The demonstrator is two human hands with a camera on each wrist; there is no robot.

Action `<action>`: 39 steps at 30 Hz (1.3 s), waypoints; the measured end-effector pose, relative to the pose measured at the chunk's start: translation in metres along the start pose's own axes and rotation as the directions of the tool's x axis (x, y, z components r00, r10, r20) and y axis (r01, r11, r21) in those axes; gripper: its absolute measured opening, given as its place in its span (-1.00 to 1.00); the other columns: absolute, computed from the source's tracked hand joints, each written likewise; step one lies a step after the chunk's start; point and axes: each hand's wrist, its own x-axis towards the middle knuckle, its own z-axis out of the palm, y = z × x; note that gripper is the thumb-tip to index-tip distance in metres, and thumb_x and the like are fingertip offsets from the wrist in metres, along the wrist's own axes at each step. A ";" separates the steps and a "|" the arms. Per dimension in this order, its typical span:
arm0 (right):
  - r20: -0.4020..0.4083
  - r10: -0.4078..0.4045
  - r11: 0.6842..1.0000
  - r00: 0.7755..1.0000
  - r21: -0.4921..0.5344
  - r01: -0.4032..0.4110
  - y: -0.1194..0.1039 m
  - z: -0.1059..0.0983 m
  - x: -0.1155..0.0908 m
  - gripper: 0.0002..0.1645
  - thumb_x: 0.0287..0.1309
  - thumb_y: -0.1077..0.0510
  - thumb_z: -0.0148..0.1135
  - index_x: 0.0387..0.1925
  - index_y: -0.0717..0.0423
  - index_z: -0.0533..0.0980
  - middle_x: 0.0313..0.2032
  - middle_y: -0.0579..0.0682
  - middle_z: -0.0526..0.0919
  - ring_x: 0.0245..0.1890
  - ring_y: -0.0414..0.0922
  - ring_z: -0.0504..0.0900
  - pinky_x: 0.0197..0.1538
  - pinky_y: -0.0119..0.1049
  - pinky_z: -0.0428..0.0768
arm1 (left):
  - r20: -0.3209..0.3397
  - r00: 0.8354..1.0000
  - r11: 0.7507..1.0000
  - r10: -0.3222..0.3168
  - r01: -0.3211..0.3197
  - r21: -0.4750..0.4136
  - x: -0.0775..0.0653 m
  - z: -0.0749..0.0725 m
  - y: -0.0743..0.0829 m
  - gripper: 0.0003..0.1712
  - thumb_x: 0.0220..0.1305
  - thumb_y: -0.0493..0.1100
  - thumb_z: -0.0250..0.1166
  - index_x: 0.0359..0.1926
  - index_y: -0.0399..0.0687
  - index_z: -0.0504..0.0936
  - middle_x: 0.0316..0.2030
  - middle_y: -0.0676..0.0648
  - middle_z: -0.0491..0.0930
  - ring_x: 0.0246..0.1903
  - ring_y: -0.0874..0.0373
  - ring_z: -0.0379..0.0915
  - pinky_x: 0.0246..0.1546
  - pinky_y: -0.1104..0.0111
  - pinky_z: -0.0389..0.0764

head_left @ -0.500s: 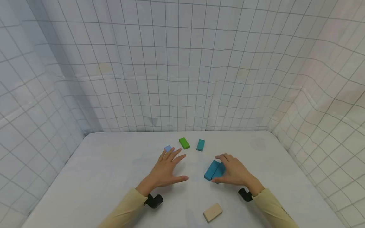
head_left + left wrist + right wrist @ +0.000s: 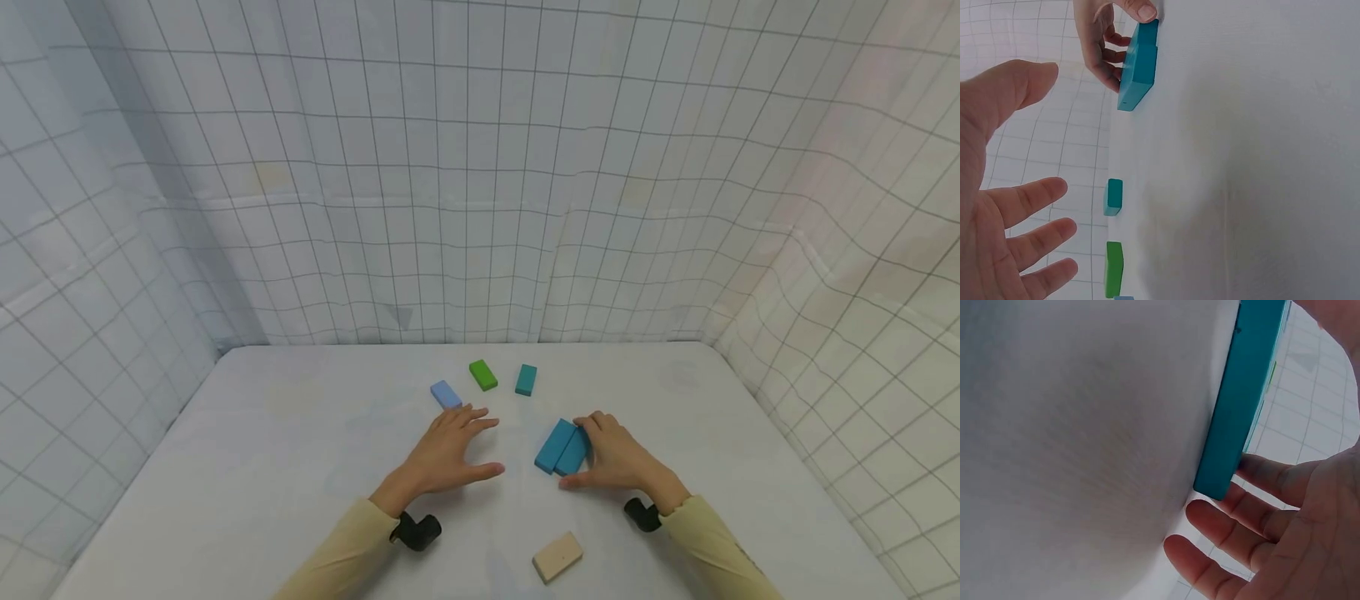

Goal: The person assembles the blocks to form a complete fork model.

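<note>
Two blue blocks lie side by side on the white table in the head view, a left one (image 2: 555,446) and a right one (image 2: 573,453). My right hand (image 2: 618,454) spans the right block lengthwise, thumb at its near end and fingertips at its far end. In the right wrist view, the index fingertip meets the end of a blue block (image 2: 1235,406), while the lower fingers (image 2: 1210,519) reach past it. Left of the pair, my left hand (image 2: 442,458) hovers with fingers spread and holds nothing. Just beyond its fingertips is a light-blue block (image 2: 446,395).
Toward the back of the table (image 2: 300,433) lie a green block (image 2: 483,375) and a small teal block (image 2: 527,380). A beige wooden block (image 2: 557,557) sits near the front. White gridded curtains (image 2: 480,208) hang behind and at both sides.
The left hand has shifted right and slightly nearer, uncovering more of the light-blue block. My right hand has settled around the right blue block. The blocks look nearly unmoved.
</note>
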 end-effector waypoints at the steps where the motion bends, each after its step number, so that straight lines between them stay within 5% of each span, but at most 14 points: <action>1: -0.002 -0.002 1.000 1.000 -0.006 0.002 0.001 0.001 0.000 0.25 -0.34 -0.52 0.38 0.23 0.25 0.32 0.02 0.09 0.40 0.04 0.03 0.36 0.09 0.01 0.35 | 0.002 1.000 1.000 0.001 -0.001 -0.006 0.001 0.001 0.000 -0.20 0.14 0.37 0.20 0.29 0.04 0.43 0.30 -0.08 0.28 0.34 -0.10 0.02 0.26 -0.04 0.02; 12: -0.006 0.057 0.994 0.998 -0.095 -0.057 0.000 -0.001 -0.008 0.24 -0.40 -0.62 0.30 0.09 0.28 0.40 -0.18 -0.01 0.40 -0.15 -0.07 0.37 -0.04 -0.08 0.43 | 0.019 1.000 1.000 0.016 -0.016 -0.022 0.024 0.015 0.012 -0.28 0.17 0.31 0.22 0.23 0.03 0.49 0.18 -0.03 0.43 0.22 0.01 0.25 0.20 0.07 0.22; 18: -0.014 0.058 0.989 0.998 -0.135 -0.059 0.001 -0.006 -0.017 0.09 -0.33 -0.56 0.34 -0.01 0.25 0.46 -0.24 -0.03 0.39 -0.20 -0.06 0.38 -0.09 -0.06 0.44 | 0.028 0.999 0.998 -0.020 0.022 -0.065 0.042 0.027 0.023 -0.38 0.16 0.24 0.28 0.13 -0.01 0.58 -0.03 0.01 0.57 -0.02 0.11 0.43 -0.08 0.25 0.47; 28: -0.080 -0.059 0.995 0.995 -0.086 0.052 0.015 -0.009 -0.029 -0.57 -0.06 -0.02 0.48 -0.20 0.11 0.56 -0.28 -0.11 0.41 -0.28 -0.17 0.42 -0.20 -0.20 0.49 | 0.006 0.991 0.977 -0.134 0.133 -0.168 0.066 0.044 0.036 -0.62 0.14 0.06 0.36 -0.19 -0.15 0.68 -0.40 0.03 0.60 -0.45 0.24 0.45 -0.42 0.38 0.47; 39: -0.050 -0.050 0.998 0.997 0.047 0.053 0.022 -0.019 -0.047 -0.65 -0.04 0.01 0.46 -0.27 0.00 0.49 -0.32 -0.22 0.52 -0.33 -0.25 0.48 -0.24 -0.24 0.50 | 0.007 0.978 0.966 -0.210 0.209 -0.150 0.087 0.058 0.053 -0.61 0.10 0.08 0.40 -0.35 -0.21 0.66 -0.51 0.02 0.56 -0.52 0.23 0.42 -0.52 0.40 0.44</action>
